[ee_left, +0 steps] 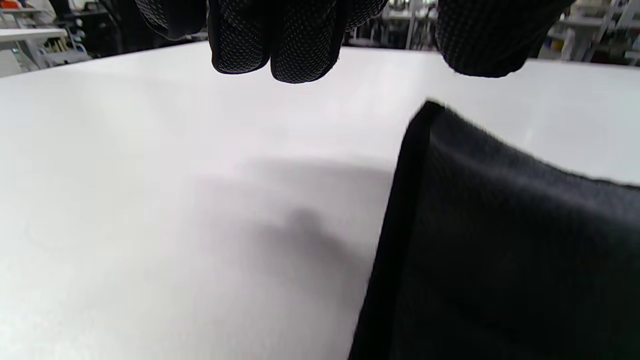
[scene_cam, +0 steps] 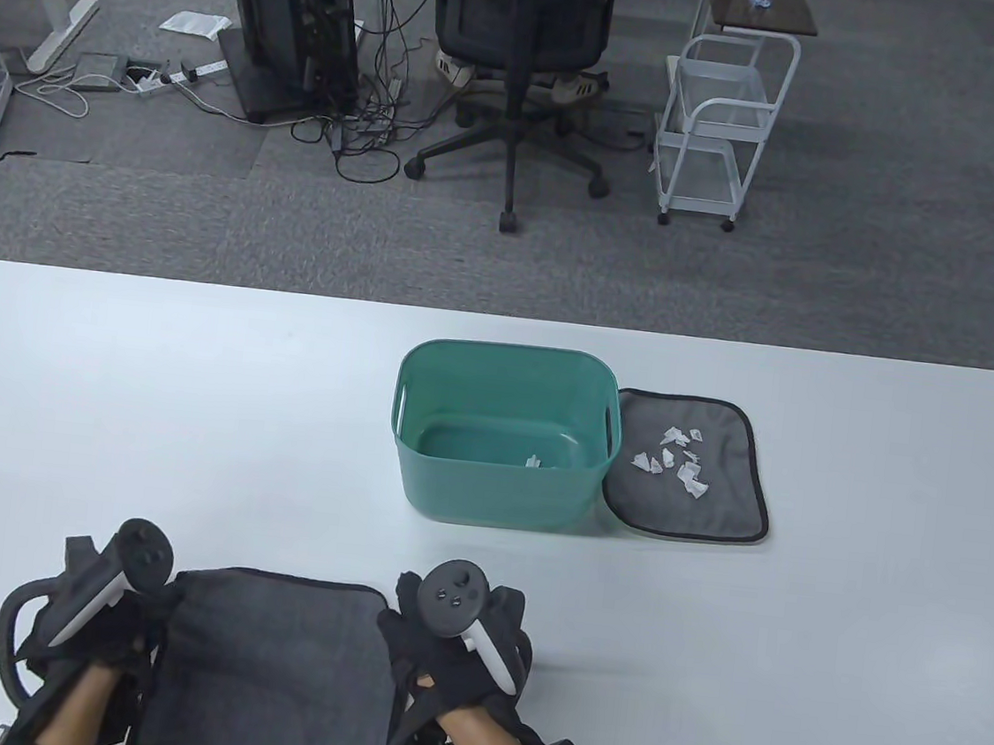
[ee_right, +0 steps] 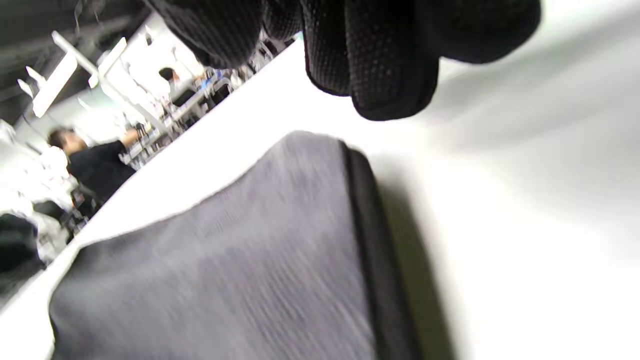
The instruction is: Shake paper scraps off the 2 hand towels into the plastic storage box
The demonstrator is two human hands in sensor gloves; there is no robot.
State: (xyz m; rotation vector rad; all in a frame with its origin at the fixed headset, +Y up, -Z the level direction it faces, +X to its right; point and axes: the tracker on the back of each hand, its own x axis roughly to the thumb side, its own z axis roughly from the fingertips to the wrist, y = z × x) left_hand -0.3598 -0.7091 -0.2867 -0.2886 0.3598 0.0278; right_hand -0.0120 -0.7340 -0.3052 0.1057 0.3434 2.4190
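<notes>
At the near edge of the table (scene_cam: 191, 411), a dark grey towel (scene_cam: 270, 677) is spread between the two hands, with no scraps seen on it. The left hand (scene_cam: 103, 615) is placed at its left edge and the right hand (scene_cam: 455, 643) at its right edge. In the wrist views the fingertips of each hand hang just above the towel's corners, loosely curled and apart from the cloth; nothing is gripped by either hand.

Further away, the green plastic box (scene_cam: 504, 435) stands upright at the table's middle, and a few white scraps are seen on its floor. Just beside the box on its right, touching its wall or nearly so, the second towel (scene_cam: 691, 468) is laid flat, with a cluster of paper scraps (scene_cam: 674, 460) near its left half.

The first towel is judged finished. The step in hand is judged to be the change to the second towel. For the next move, both hands are to be carried to the far towel, its edges pinched and raised evenly so that the scraps are kept cupped, and the cloth tipped over the box.
</notes>
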